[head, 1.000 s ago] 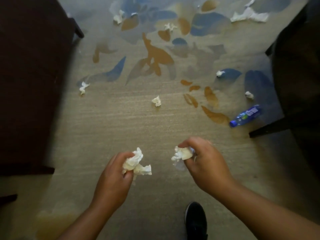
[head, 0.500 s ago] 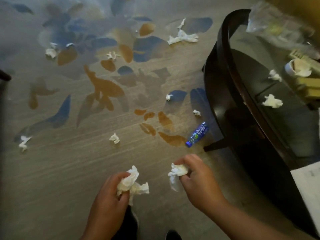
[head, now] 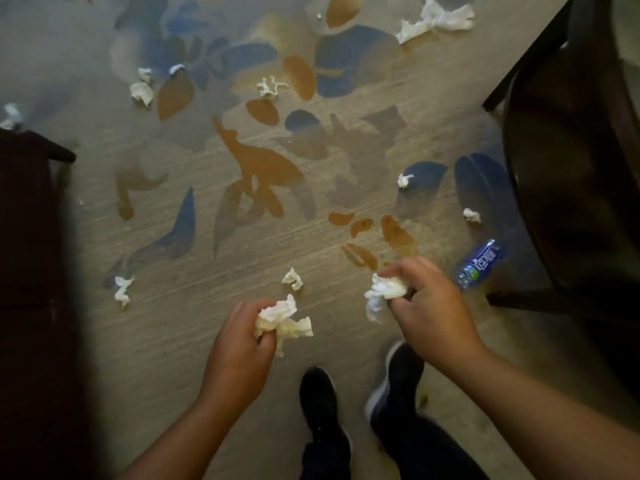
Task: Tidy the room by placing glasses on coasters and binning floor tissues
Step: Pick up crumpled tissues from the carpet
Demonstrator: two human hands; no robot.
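Well out to the left of my left hand (head: 239, 344), beside the dark cabinet (head: 27, 237), a stray scrap (head: 122, 289) lies on the carpet (head: 173, 341). The left hand is curled tight round a crumpled left wad (head: 282, 320), just as it was a second ago. What has changed is the ground under me. I have stepped forward, both shoes (head: 318, 403) now show below the wrists, and the small tissue (head: 292, 279) that sat well ahead now lies just beyond the left wad, between the two hands. My right hand (head: 429, 313) pinches its own right wad (head: 386, 289), thumb and fingers closed on it. Just right of that hand lies a blue bottle (head: 479, 263), near the dark table (head: 571, 168). Farther ahead of both grips, more tissues (head: 270, 87) dot the carpet. I judge nothing has been binned yet. No bin shows, both hands are full, and the nearest tissue can only be gathered against a wad already held.
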